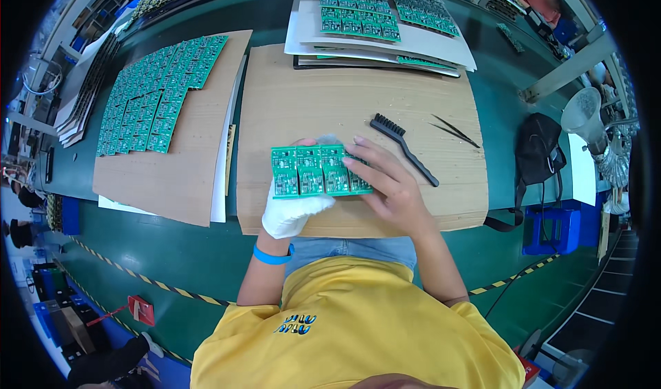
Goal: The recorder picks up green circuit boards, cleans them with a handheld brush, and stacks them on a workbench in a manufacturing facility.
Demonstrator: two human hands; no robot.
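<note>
A green circuit board panel (310, 171), made of several small boards side by side, is held up over the cardboard sheet (296, 100). Wearing a white glove, my left hand (289, 213) grips the panel from below and behind, with some fingertips at its far edge. My bare right hand (396, 189) closes on the panel's right end, its fingers lying over the front; the thumb is mostly hidden. To the right of the panel, a black brush (406, 151) lies on the cardboard with its bristles at the far end. Beyond it rest dark tweezers (456, 131).
At the left, rows of green circuit boards (148, 103) lie on another cardboard sheet (193, 155). More boards (358, 17) sit on stacked white sheets (303, 41) at the back. A black bag (539, 151) and a glass-like lamp (585, 113) are at the right.
</note>
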